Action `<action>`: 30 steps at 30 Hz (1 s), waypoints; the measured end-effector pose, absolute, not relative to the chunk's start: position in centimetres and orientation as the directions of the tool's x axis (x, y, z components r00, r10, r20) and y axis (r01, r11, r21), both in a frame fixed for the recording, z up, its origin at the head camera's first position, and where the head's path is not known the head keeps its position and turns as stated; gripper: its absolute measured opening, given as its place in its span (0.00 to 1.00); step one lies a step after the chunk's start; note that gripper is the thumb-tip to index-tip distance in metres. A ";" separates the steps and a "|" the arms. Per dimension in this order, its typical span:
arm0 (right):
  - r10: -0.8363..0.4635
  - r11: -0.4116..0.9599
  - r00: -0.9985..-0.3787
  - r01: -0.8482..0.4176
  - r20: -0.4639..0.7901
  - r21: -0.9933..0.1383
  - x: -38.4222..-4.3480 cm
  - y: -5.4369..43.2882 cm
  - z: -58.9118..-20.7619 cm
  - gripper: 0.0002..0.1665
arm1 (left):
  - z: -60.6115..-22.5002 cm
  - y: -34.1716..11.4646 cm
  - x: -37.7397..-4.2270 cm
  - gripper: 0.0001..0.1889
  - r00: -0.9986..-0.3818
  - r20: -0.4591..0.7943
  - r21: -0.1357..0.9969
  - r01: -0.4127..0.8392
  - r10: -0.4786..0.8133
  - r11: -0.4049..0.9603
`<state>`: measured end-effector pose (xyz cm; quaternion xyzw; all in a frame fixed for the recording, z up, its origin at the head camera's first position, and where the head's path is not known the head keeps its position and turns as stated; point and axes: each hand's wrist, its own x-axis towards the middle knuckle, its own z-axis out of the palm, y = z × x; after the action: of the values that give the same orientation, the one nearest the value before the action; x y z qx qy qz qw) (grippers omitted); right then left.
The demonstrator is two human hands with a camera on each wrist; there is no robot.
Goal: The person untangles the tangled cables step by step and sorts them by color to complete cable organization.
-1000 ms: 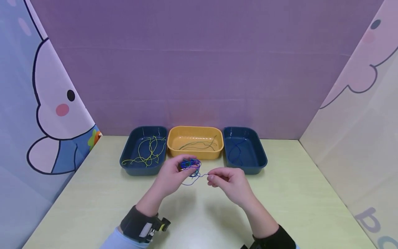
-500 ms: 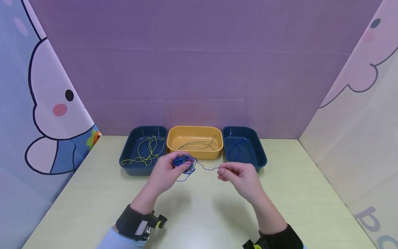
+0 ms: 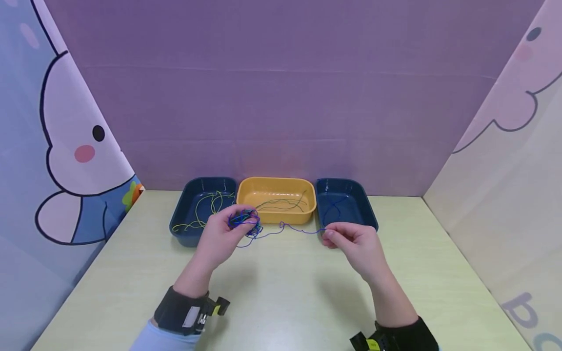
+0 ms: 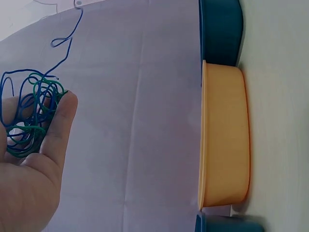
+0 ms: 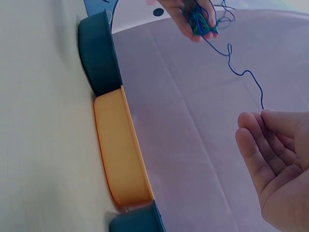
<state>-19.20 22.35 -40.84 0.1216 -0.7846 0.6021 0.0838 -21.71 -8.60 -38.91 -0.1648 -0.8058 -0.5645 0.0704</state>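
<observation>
In the head view my left hand [image 3: 221, 239] holds a tangled bundle of blue and green string [image 4: 36, 113] between thumb and fingers, raised in front of the left and middle trays. My right hand [image 3: 355, 246] pinches the end of one blue string [image 3: 285, 227] between thumb and forefinger, near the right tray. That string runs wavy and kinked from the bundle across to the right fingertips. A loose blue loop hangs under the bundle. In the right wrist view the other right fingers [image 5: 251, 150] are bent and hold nothing else.
Three trays stand side by side at the back of the table [image 3: 281, 302]. The left dark blue tray [image 3: 180, 226] holds yellow strings, the yellow tray [image 3: 287, 218] holds greenish strings, and the right dark blue tray [image 3: 357, 214] holds a blue string. A purple backdrop [image 3: 281, 97] rises behind.
My hands have moved apart, the left hand leftward with the bundle and the right hand rightward with the string end. A longer stretch of blue string now spans between them.
</observation>
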 end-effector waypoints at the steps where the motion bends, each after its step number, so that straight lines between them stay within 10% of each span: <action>1: -0.083 0.250 -0.958 -0.288 0.275 -0.925 -19.3 22.5 -40.8 0.12 | -38.8 -8.8 -21.7 0.14 -0.935 0.306 0.885 0.349 0.179 0.310; 30: 0.001 0.299 -0.963 -0.257 0.269 -0.919 -19.4 27.2 -39.8 0.18 | -38.1 -11.2 -21.8 0.18 -0.910 0.413 0.868 0.385 -0.027 0.313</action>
<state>-19.37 27.19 -39.84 0.0802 -0.7985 0.5864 0.1098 -21.82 -11.20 -38.09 -0.1131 -0.7901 -0.5752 0.1791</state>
